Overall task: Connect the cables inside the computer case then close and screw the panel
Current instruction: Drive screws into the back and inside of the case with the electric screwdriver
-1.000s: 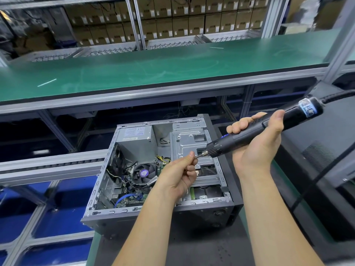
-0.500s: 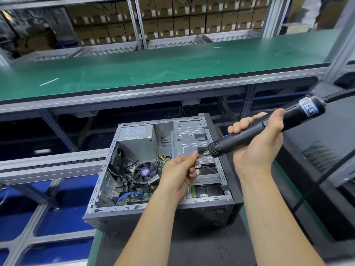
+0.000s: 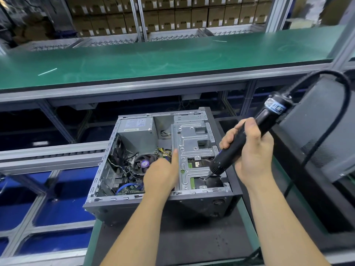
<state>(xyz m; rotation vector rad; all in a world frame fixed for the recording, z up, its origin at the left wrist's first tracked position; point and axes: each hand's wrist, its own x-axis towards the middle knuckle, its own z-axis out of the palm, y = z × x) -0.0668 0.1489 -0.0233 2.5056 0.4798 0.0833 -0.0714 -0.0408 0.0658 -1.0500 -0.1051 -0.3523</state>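
An open computer case (image 3: 134, 204) lies on its side before me, showing the power supply (image 3: 137, 131), the fan (image 3: 144, 163), coloured cables and a metal drive bracket (image 3: 184, 150). My right hand (image 3: 249, 150) grips a black electric screwdriver (image 3: 240, 144), tilted down-left with its bit touching the bracket's lower right part. My left hand (image 3: 163, 175) rests at the bracket's left edge, thumb raised, other fingers curled under; whether it holds anything is hidden.
A dark side panel (image 3: 322, 143) leans at the right, with the screwdriver's black cord (image 3: 334, 120) looping in front of it. A green workbench (image 3: 153, 56) runs behind, with stacked cardboard boxes (image 3: 172, 16) beyond. Metal rails over blue bins (image 3: 57, 200) lie to the left.
The screwdriver has swung down from level until its bit meets the bracket. My left hand has left the bit's tip and dropped to the bracket's left edge.
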